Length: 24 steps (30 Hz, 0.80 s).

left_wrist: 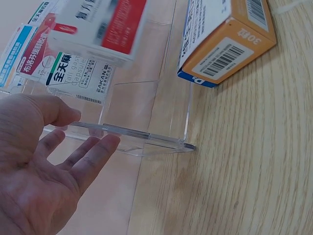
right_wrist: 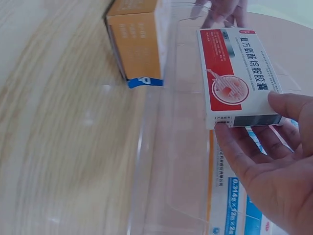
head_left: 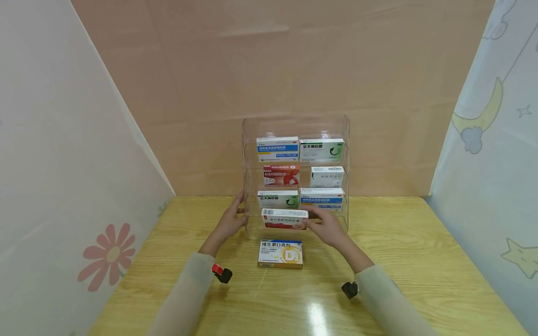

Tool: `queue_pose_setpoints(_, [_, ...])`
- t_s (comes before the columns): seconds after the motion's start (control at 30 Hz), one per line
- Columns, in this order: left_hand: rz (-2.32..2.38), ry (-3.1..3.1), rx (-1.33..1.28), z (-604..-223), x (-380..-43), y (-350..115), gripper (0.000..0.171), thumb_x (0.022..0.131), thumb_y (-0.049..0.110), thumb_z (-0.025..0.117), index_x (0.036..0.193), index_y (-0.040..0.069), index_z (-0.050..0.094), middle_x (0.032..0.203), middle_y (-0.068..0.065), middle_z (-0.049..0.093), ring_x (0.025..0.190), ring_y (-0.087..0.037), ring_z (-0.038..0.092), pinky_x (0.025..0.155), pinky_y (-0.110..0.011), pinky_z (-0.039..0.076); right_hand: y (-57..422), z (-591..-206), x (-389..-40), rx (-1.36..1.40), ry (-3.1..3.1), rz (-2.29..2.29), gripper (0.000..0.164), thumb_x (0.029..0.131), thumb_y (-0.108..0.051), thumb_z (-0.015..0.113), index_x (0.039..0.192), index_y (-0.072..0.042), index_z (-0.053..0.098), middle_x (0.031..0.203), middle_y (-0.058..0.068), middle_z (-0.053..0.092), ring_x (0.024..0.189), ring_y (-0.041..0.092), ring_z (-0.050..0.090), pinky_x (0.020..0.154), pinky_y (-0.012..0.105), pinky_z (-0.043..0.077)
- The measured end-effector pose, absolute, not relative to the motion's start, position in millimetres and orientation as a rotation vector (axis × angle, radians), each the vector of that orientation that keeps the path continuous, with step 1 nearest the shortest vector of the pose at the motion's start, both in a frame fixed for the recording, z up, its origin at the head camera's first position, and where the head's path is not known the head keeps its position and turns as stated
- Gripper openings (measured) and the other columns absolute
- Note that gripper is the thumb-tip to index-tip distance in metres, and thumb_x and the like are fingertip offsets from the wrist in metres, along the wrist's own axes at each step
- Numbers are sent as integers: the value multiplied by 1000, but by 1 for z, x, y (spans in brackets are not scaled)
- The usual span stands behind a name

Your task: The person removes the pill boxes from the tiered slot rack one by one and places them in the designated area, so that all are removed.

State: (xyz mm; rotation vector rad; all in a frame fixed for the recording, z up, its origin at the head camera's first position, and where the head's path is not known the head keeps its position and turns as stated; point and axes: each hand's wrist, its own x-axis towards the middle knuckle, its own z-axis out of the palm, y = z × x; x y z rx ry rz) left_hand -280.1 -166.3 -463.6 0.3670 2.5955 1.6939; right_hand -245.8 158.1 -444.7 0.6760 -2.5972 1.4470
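Observation:
My right hand (head_left: 329,228) pinches one end of a red and white medicine box (right_wrist: 234,73), thumb on one face and fingers at the end and behind. That box (head_left: 285,219) is in front of the bottom tier of a clear plastic display rack (head_left: 345,224), tilted in the right wrist view. With thumb and fingers on either side, my left hand (left_wrist: 54,152) grips the rack's left side panel (left_wrist: 146,136). Directly before the rack, a white and orange vitamin D box (head_left: 280,254) lies on the table.
Several medicine boxes fill the upper tiers: blue and white (head_left: 278,149), green and white (head_left: 322,150), red (head_left: 281,175) and a small white one (head_left: 328,177). The wooden table (head_left: 403,261) ends at a peach backdrop (head_left: 294,70), with patterned side curtains.

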Motion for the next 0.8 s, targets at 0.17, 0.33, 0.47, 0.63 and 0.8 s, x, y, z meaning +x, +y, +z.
queue_pose_setpoints(0.17, [1694, 2593, 368, -462, -279, -166, 86, 97, -2, 58, 164, 29, 14, 164, -15, 28, 131, -43, 49, 86, -40, 59, 164, -439, -242, 643, -2628, 1465, 39, 98, -22, 67, 135, -9, 63, 115, 12, 71, 109, 35, 68, 78, 37, 60])
queue_pose_setpoints(0.33, [1702, 2577, 377, -463, -279, -167, 85, 97, -3, 57, 164, 28, 14, 164, -16, 27, 131, -43, 49, 86, -40, 59, 171, -438, -240, 633, -2617, 1531, 36, 99, -22, 67, 133, -11, 63, 117, 12, 70, 106, 30, 68, 77, 36, 60])
queue_pose_setpoints(0.47, [1699, 2574, 380, -464, -280, -167, 86, 97, -4, 57, 164, 28, 14, 164, -15, 27, 132, -42, 49, 86, -39, 58, 178, -439, -238, 660, -2584, 1619, 37, 99, -18, 66, 134, -7, 62, 114, 15, 69, 102, 28, 68, 78, 41, 60])
queue_pose_setpoints(0.63, [1694, 2580, 359, -464, -279, -167, 87, 97, -3, 57, 164, 30, 13, 164, -14, 27, 132, -41, 48, 85, -37, 58, 188, -438, -232, 645, -2583, 1692, 39, 98, -15, 66, 134, 0, 59, 110, 18, 68, 99, 28, 68, 78, 42, 61])
queue_pose_setpoints(0.8, [1689, 2584, 365, -465, -280, -168, 85, 98, -2, 56, 164, 28, 13, 164, -15, 26, 132, -40, 48, 86, -37, 58, 199, -439, -228, 583, -2626, 1732, 41, 99, -19, 66, 136, -2, 58, 113, 17, 66, 101, 28, 67, 80, 44, 61])
